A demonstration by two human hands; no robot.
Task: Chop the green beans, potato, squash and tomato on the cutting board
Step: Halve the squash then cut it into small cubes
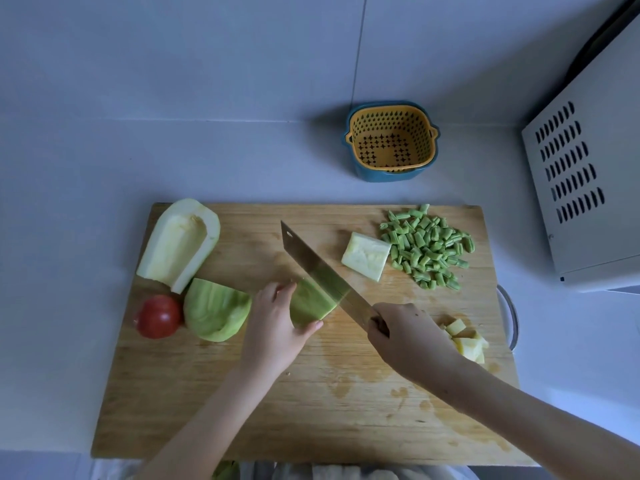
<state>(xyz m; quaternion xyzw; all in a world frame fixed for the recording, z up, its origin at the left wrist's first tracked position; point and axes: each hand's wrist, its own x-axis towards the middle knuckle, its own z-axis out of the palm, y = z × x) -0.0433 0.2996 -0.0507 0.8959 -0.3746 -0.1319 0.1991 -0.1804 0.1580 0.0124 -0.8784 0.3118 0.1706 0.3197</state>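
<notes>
Left hand: your left hand [277, 327] holds the squash piece [308, 303] with curled fingers, so it cannot slide under the blade.
Right hand: your right hand [408, 337] grips the handle of the knife [311, 261]. The blade leans across the squash piece, ready to cut, I think.
Where it all is: the food sits on the cutting board [277, 410], which lies on the worktop [104, 168].
Squash count: four bits. There is the one you hold, a scooped half [180, 244] at the far left, a green chunk [216, 310] touching the tomato [158, 317], and a small slab [366, 256] touching the green beans [429, 247].
Tomato count: one, still whole. It probably waits its turn at the left edge.
Done piles: one heap of green beans at the far right and one little heap of potato cubes [467, 341] at the near right. Both are away from the knife.
Basket: one basket [391, 140] stands behind the board.
</notes>
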